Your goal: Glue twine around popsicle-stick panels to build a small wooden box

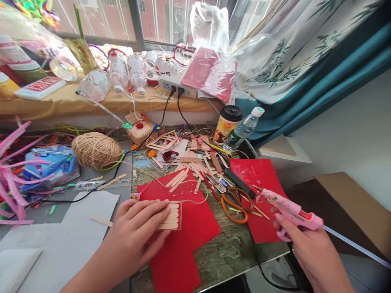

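My left hand (134,232) lies flat, fingers together, pressing down on a small panel of glued wooden sticks (171,216) with twine along its top edge. The panel rests on a red paper sheet (183,240). My right hand (308,248) grips a pink hot glue gun (290,211) with its nozzle pointing left, over a second red sheet (259,179). A clear glue stick (354,244) juts out of the gun's back.
Orange-handled scissors (235,203), loose wooden sticks (192,167), a ball of twine (96,149), a coffee cup (226,124) and a water bottle (242,129) crowd the table. A power strip (179,86) sits on the sill. A cardboard box (354,207) stands at right.
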A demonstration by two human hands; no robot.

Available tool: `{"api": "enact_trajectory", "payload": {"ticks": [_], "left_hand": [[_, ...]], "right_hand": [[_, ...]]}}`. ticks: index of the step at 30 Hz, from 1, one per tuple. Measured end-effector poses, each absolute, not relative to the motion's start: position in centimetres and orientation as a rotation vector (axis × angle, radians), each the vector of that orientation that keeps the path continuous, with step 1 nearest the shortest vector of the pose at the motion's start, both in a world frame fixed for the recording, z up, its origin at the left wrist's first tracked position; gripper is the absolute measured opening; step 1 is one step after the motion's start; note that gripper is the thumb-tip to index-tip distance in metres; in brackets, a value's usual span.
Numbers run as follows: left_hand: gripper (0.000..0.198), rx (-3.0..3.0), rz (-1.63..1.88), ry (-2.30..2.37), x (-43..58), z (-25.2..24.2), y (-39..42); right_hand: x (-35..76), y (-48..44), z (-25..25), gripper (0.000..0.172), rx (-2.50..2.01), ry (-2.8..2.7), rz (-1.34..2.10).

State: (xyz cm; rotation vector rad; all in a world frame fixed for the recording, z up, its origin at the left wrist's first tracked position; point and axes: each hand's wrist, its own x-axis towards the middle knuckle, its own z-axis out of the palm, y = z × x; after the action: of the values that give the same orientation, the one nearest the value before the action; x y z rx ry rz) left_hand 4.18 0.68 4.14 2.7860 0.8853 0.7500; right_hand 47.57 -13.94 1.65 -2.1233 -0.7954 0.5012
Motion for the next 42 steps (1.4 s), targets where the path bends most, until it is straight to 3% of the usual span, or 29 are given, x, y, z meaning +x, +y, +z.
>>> {"api": "enact_trajectory", "payload": {"ticks": [8,19,23,26,28,29,32,36,39,42], "left_hand": [[0.035,2.808,0.85,0.885,4.0,3.0,0.7],[0.031,2.83,0.776,0.886,4.1,3.5,0.5],[0.03,2.823,0.782,0.89,4.1,3.6,0.5],[0.03,2.815,0.769,0.884,4.0,3.6,0.5],[0.03,2.812,0.765,0.885,4.1,3.6,0.4],[0.03,2.809,0.766,0.894,4.1,3.6,0.4],[0.028,2.802,0.766,0.92,4.3,3.7,0.3],[0.028,2.79,0.749,0.907,4.7,4.1,0.0],[0.027,2.737,0.767,0.929,5.0,4.3,-0.2],[0.027,2.688,0.796,0.946,5.2,4.4,-0.2]], "right_hand": [[49.4,-13.4,0.4,0.062,-2.292,-0.696,0.419],[51.7,-13.4,-2.6,0.058,-2.263,-0.924,0.372],[50.5,-16.9,-3.7,0.048,-2.132,-0.81,0.094],[46.9,-18.5,-3.2,0.026,-1.991,-1.032,-0.251],[43.2,-17.7,-2.0,0.009,-1.81,-1.46,-0.097],[41.1,-16.6,-1.2,0.01,-1.727,-1.628,0.033],[35.5,-11.1,1.0,0.04,-1.509,-1.819,0.368],[31.6,-3.9,2.4,0.052,-1.385,-1.849,0.703],[31.0,-1.8,2.1,0.041,-1.379,-1.812,0.951],[31.3,-2.1,1.5,0.025,-1.359,-1.73,0.977]]}}
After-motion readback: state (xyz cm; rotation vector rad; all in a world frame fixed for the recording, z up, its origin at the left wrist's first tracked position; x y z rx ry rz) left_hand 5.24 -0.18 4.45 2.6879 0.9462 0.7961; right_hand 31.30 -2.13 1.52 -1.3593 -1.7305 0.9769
